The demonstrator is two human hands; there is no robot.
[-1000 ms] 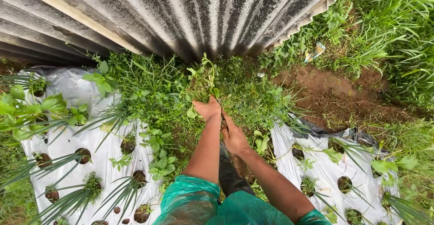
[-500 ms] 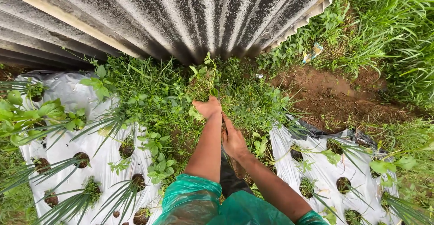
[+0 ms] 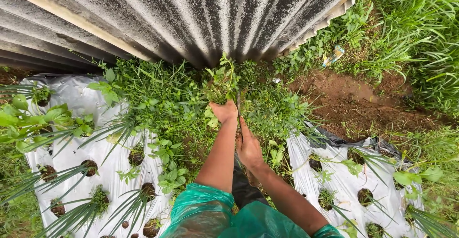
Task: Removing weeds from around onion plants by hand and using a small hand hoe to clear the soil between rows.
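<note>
My left hand (image 3: 224,111) is closed around a clump of green weeds (image 3: 221,81) that stands up above my fist, in the weedy strip between two plastic-covered beds. My right hand (image 3: 249,145) is just below and right of it, low among the weeds, fingers pointing forward. A thin dark stick or blade (image 3: 238,108) runs up from its fingertips beside the left fist; whether the right hand grips it is unclear. Both arms come out of green raincoat sleeves (image 3: 203,211).
A corrugated metal sheet (image 3: 201,13) leans across the top. White plastic mulch (image 3: 71,166) with planting holes and spiky seedlings lies left, and another strip (image 3: 344,190) right. Bare brown soil (image 3: 354,101) and tall grass (image 3: 420,27) are at upper right.
The weed clump now stands higher above my left fist than before. My right hand has stayed close under the left one. The view has shifted slightly.
</note>
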